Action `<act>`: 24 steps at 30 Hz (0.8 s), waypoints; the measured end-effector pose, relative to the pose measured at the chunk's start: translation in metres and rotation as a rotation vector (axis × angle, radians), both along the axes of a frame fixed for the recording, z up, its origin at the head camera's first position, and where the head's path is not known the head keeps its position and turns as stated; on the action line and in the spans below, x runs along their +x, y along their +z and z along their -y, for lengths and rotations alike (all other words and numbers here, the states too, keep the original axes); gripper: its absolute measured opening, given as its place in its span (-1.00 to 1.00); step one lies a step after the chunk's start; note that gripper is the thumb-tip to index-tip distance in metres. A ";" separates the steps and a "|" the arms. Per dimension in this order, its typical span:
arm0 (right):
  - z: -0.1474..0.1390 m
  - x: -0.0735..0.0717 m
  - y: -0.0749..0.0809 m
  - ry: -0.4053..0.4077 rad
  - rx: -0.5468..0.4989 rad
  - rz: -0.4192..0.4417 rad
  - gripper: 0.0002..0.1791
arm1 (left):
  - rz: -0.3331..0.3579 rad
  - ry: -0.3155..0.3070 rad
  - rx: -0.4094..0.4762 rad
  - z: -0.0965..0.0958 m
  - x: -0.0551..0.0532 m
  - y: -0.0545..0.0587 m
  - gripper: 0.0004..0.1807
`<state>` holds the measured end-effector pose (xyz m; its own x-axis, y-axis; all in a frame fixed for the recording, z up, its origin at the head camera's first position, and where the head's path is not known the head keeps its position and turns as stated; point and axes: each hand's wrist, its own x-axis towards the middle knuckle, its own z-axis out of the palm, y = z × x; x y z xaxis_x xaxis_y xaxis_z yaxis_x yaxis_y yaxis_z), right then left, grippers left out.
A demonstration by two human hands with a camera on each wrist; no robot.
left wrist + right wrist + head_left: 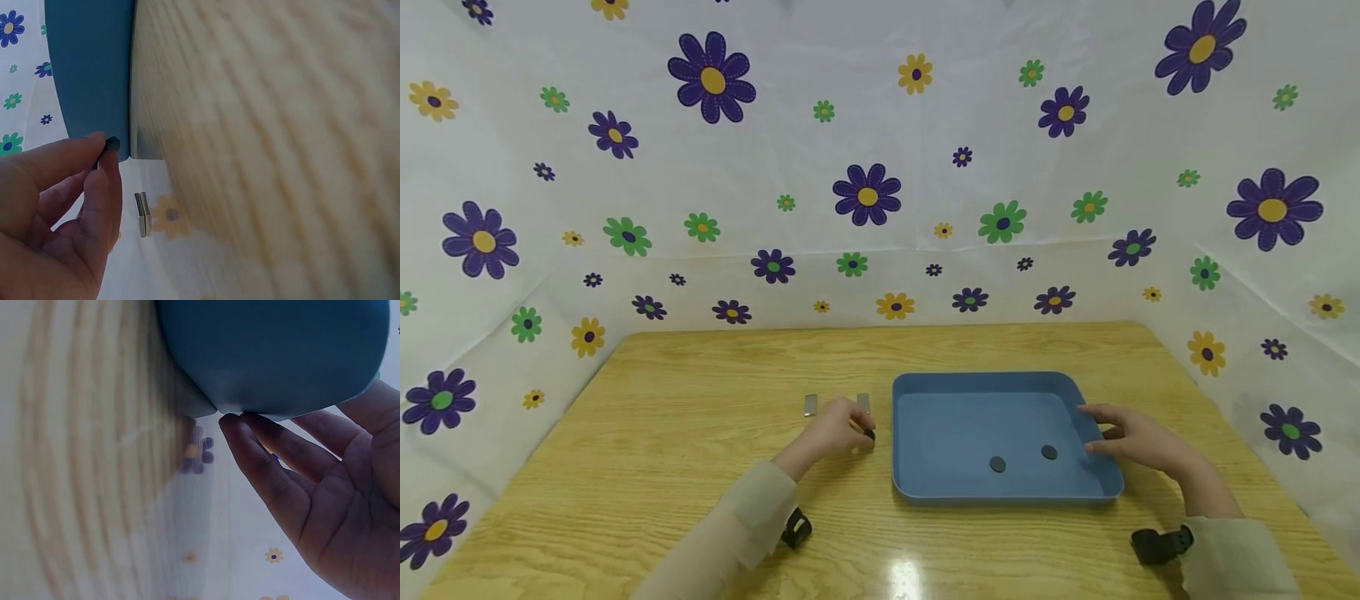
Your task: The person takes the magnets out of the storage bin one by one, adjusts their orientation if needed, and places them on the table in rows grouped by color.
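Observation:
My left hand [837, 427] pinches a small black disc [869, 434] between thumb and fingertips, just left of the blue tray [970, 417]. In the left wrist view the dark disc [112, 144] shows only in part, its lower side hidden by the fingers. At the tray's right side, my right hand [1138, 435] holds the wall, with a digit over the rim and other fingers against the outside. The right wrist view has those fingertips at the tray's lower edge [269, 406]. Inside the tray lie two dark discs, one nearer the middle [997, 464] and another to its right [1049, 452].
Beyond my left hand, two small flat silvery pieces, a left one [810, 405] and a right one [863, 402], lie on the wooden table [700, 392]. A white flower-printed sheet [917, 150] encloses the table's back and sides.

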<state>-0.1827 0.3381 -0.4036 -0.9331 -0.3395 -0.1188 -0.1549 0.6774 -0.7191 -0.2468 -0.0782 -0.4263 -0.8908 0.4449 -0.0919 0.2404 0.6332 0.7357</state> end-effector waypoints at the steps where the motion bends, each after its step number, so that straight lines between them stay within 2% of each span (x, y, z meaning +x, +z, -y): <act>1: 0.000 0.000 0.000 0.000 0.000 -0.001 -0.29 | -0.006 -0.007 -0.012 0.000 0.000 0.000 -0.85; 11: -0.003 -0.001 -0.001 -0.001 -0.011 0.003 -0.28 | -0.053 -0.052 -0.118 -0.002 0.003 0.000 -0.89; 17: -0.002 0.000 -0.001 0.006 -0.015 -0.001 -0.28 | -0.072 -0.072 -0.132 0.001 0.001 -0.002 -0.90; 24: -0.003 -0.001 -0.002 -0.001 -0.013 0.004 -0.27 | -0.044 -0.077 -0.122 0.004 0.000 -0.004 -0.93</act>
